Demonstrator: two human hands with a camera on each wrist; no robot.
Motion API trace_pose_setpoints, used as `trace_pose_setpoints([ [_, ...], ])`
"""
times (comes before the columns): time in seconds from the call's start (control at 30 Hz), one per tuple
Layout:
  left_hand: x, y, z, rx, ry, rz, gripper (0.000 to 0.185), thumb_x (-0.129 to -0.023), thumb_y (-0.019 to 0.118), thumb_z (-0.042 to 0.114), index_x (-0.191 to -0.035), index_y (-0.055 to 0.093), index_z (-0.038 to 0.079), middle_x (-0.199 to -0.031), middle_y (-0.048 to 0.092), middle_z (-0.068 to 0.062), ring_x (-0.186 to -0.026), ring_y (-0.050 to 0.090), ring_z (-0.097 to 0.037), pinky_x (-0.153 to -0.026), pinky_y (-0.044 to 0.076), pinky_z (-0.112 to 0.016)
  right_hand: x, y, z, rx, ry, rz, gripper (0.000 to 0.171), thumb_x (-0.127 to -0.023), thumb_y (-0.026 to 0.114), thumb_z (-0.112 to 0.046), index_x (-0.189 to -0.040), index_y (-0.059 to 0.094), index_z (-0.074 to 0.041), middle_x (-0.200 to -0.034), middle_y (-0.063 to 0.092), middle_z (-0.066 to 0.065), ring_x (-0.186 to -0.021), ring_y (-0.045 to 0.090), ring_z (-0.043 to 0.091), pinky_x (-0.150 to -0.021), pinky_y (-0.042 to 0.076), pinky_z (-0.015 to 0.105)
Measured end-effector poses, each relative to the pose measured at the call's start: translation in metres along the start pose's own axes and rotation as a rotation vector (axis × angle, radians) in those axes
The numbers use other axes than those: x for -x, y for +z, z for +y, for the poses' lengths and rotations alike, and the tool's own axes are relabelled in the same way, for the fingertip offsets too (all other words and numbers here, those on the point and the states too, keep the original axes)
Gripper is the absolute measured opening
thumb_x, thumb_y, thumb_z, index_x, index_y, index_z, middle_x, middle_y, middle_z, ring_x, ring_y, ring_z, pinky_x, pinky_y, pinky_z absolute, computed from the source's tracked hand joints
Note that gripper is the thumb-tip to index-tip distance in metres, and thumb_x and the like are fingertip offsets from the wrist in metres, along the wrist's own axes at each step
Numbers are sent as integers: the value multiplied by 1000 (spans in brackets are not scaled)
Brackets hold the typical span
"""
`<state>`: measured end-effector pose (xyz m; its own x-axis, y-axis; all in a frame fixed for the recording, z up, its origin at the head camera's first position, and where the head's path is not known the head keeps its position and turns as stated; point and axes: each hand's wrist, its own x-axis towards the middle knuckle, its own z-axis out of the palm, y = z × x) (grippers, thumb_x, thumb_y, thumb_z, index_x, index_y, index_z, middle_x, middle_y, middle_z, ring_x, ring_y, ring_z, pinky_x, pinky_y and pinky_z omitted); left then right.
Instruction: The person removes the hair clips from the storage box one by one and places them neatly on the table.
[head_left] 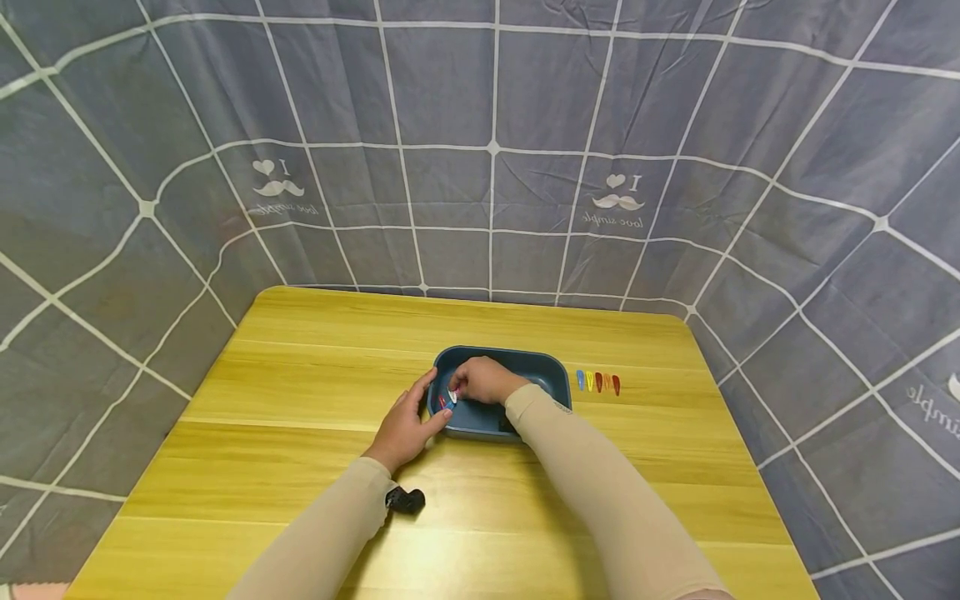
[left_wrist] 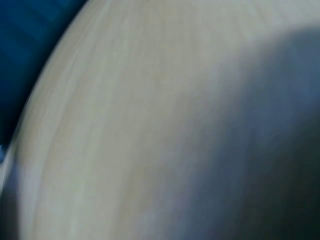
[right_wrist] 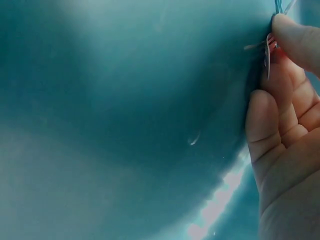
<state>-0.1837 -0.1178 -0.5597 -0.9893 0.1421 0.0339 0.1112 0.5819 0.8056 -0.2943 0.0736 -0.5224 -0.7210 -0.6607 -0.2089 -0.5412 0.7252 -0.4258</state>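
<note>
Right wrist view shows the right hand [head_left: 483, 381] pinching a small reddish hair clip [right_wrist: 270, 45] between thumb and fingertip, inside the blue tray. That grip takes in only a little of a thin, smooth clip, so a slight roll of the thumb could send it dropping or spring its metal leg. Other clips [head_left: 442, 402] lie at the tray's left end, just below those fingers; crowding there could make one snag or get lifted along with it.

The left hand [head_left: 402, 431] lies against the tray [head_left: 480, 432] at its left rim, fingers extended, holding nothing that I can see. Uneven pressure from it might slide or tip the tray on the bench [head_left: 300, 400]. To the right, five clips [head_left: 598, 382] stand in a close row; a shifted tray or brushing sleeve could knock them askew.
</note>
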Motion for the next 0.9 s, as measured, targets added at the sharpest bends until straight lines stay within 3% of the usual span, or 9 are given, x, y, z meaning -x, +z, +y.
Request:
trace_pose_setpoints([
  [0.43, -1, 2, -4, -3, -2, -1, 80, -99, 70, 48, -167, 30, 33, -166, 44, -10, -148, 47, -38, -117, 44, -61, 1, -2, -4, -17, 44, -5, 8, -97, 76, -12, -101, 82, -14, -88, 74, -3, -75, 56, 6, -75, 51, 23],
  [0.57, -1, 1, -3, 0, -4, 0, 80, -99, 71, 46, -167, 30, 33, -165, 45, -11, -148, 47, -37, -118, 43, -61, 2, -2, -3, -24, 30, 3, 9, -97, 76, -13, -104, 82, -13, -87, 73, -2, -75, 56, 7, -73, 50, 22],
  [0.8, -2, 1, -3, -9, -8, -11, 80, -99, 70, 48, -167, 30, 33, -166, 44, -11, -149, 46, -37, -119, 42, -61, 1, -2, -2, -84, 35, -1, 43, -91, 85, -26, -129, 75, -10, -97, 73, -1, -82, 60, 7, -77, 54, 23],
  [0.9, -2, 1, -3, -10, -11, -11, 80, -99, 69, 48, -167, 30, 34, -166, 44, -10, -149, 46, -37, -119, 42, -60, 0, -2, -3, -68, 23, -19, 49, -88, 88, -26, -132, 73, -9, -103, 74, 0, -86, 62, 9, -81, 56, 26],
])
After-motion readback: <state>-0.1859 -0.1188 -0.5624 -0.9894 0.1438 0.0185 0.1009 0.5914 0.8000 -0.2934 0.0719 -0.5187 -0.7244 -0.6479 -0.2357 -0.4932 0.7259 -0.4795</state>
